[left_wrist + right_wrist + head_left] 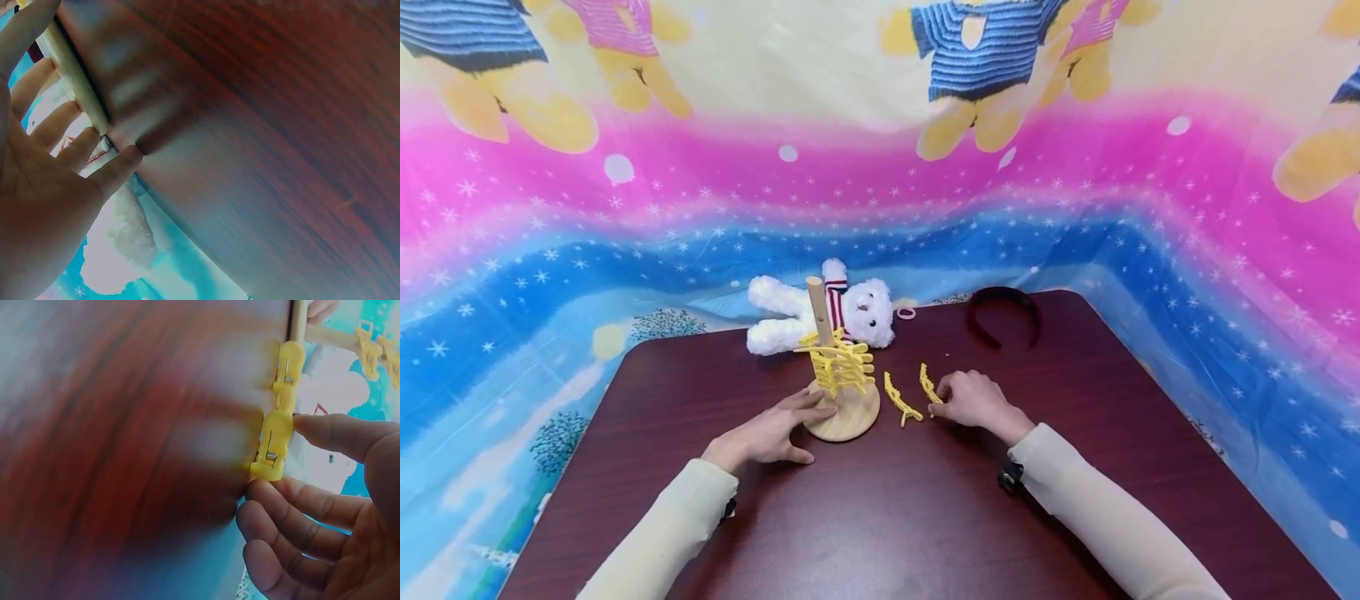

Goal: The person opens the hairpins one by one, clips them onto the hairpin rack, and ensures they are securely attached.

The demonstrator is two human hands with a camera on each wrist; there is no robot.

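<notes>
A wooden stand (844, 423) with a round base and an upright post carries several yellow hair clips (842, 367) around the post. My left hand (773, 429) rests at the left of the base, fingers extended and spread with their tips on its rim; the left wrist view shows these straight fingers along the base edge (78, 84). To the stand's right, my right hand (976, 400) pinches a yellow alligator hair clip (273, 440) low at the tabletop, thumb on one side and fingers on the other. Another yellow clip (898, 402) lies between that hand and the stand.
Behind the stand a white teddy bear (868, 312) in a striped top lies on its side. A small pink ring (907, 314) lies beside its head. At the back right is a dark red headband (1003, 293). A printed cloth (880, 183) hangs around the brown table (880, 517).
</notes>
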